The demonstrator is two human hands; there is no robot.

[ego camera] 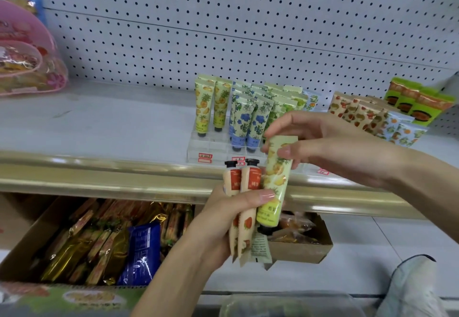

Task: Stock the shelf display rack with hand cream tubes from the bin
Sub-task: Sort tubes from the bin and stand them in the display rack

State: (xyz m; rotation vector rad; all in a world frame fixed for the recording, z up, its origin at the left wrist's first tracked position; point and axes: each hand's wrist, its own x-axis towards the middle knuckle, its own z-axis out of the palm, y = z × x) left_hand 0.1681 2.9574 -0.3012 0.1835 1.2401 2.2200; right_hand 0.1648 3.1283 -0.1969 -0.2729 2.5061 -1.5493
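My right grip (330, 148) pinches the crimped top end of a yellow pineapple-print hand cream tube (274, 182), cap down. My left grip (231, 217) is curled round a bundle of peach-coloured tubes (252, 180) with black caps up, its thumb pressed across the yellow tube's lower half. The lettering on the tubes and on the red-bordered price stickers (205, 157) is too blurred for me to read. Both grips hold their tubes at the shelf's gold edge rail (99, 175), just before the clear display rack (211, 145), where blue-flower tubes (248, 120) stand cap down.
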